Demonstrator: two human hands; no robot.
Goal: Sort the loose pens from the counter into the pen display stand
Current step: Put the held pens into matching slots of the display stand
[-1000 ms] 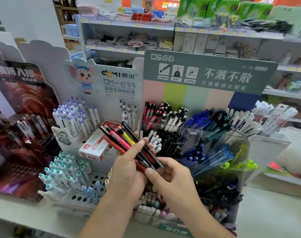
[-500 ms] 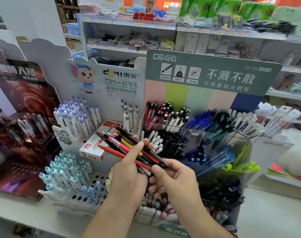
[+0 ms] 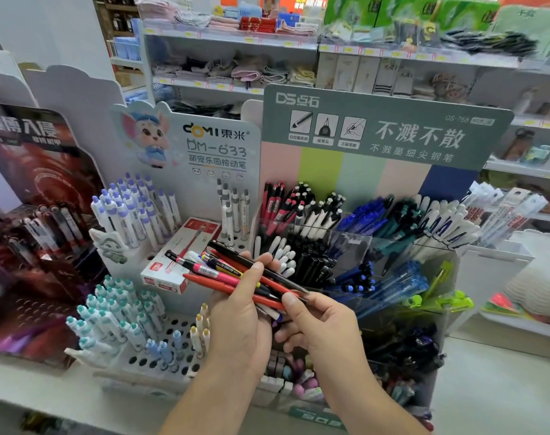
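My left hand point(image 3: 240, 321) grips a fanned bundle of loose pens point(image 3: 223, 271) in black, red, pink and yellow, tips pointing up and left. My right hand point(image 3: 322, 328) pinches the lower end of one dark pen in that bundle between thumb and forefinger. Both hands hover in front of the green-headed pen display stand point(image 3: 383, 130), whose clear tiers hold red, black, white and blue pens point(image 3: 314, 221). The pens' lower ends are hidden behind my hands.
A white perforated stand point(image 3: 160, 353) with purple- and teal-capped pens sits to the left, a red-and-white pen box point(image 3: 179, 255) lying on it. A dark red display point(image 3: 25, 215) is far left. White counter point(image 3: 499, 381) lies right; stocked shelves behind.
The bundle has tilted flatter and fanned wider. My right thumb and forefinger have closed on the end of one dark pen. The view has shifted slightly closer.
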